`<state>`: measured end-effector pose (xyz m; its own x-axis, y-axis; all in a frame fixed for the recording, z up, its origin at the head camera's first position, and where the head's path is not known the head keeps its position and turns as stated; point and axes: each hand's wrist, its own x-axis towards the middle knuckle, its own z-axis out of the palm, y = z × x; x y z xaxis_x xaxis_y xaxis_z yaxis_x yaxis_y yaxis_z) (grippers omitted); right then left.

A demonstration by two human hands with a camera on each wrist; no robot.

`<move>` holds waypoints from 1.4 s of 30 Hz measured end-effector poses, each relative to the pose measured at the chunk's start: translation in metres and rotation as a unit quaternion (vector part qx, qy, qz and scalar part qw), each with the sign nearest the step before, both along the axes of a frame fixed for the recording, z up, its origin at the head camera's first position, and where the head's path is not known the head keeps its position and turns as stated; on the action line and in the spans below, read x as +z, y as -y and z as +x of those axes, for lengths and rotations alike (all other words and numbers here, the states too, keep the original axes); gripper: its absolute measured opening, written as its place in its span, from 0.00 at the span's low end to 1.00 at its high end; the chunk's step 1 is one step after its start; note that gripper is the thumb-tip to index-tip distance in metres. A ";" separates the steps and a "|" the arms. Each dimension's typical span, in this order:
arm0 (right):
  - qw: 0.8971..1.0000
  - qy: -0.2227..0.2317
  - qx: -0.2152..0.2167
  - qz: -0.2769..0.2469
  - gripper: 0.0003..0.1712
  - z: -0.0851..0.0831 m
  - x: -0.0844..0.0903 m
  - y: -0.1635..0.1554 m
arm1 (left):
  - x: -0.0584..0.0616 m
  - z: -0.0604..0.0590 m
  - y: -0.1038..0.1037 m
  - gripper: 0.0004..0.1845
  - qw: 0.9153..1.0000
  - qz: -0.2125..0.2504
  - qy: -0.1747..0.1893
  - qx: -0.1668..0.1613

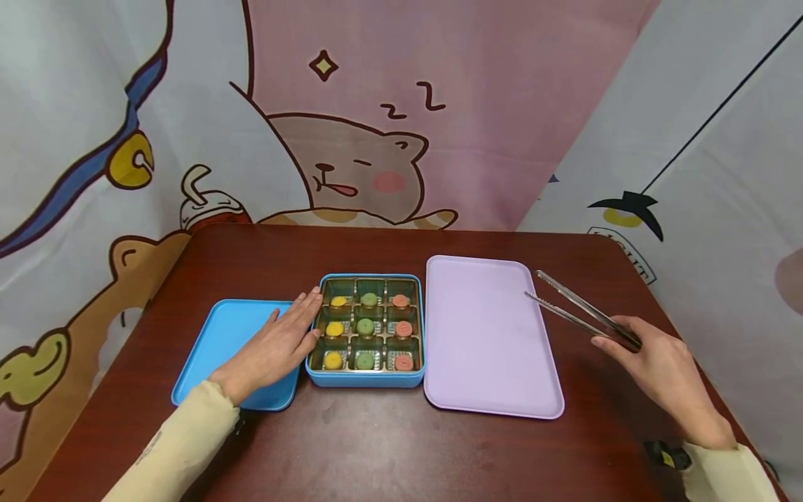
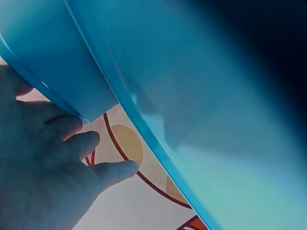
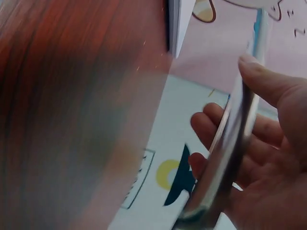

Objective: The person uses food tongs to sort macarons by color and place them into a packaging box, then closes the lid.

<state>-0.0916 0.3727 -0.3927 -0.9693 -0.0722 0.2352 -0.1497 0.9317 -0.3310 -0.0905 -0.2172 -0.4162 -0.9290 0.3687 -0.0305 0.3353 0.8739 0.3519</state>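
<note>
A blue box (image 1: 366, 380) stands in the middle of the table, holding a gold insert divided into several compartments. Small round pieces sit in them: yellow ones (image 1: 334, 328) in the left column, green ones (image 1: 365, 327) in the middle, pink ones (image 1: 403, 328) on the right. Flat fingers of my left hand (image 1: 276, 343) rest against the box's left side; the left wrist view shows them at its wall (image 2: 72, 67). At the right, my right hand (image 1: 668, 362) grips metal tongs (image 1: 580, 310) near their rear end. Their tips are apart, over the right edge of the lilac tray (image 1: 489, 335), with nothing between them.
A flat blue lid (image 1: 232, 335) lies left of the box, partly under my left forearm. The lilac tray lies close along the box's right side. The brown table (image 1: 376, 446) ends at a printed cloth (image 1: 502, 104) behind.
</note>
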 end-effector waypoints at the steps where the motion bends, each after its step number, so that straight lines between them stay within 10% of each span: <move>1: 1.000 0.016 -0.001 0.000 0.34 -0.001 -0.001 -0.005 | 0.000 0.000 0.000 0.36 1.000 0.001 0.001 0.001; 16: 0.983 0.181 -0.006 0.000 0.40 -0.018 -0.015 -0.063 | 0.000 0.001 0.001 0.36 1.000 -0.001 0.001 0.001; 42: 0.966 0.255 -0.003 0.043 0.49 -0.028 -0.023 -0.083 | 0.000 0.001 0.001 0.36 1.000 0.001 -0.001 0.002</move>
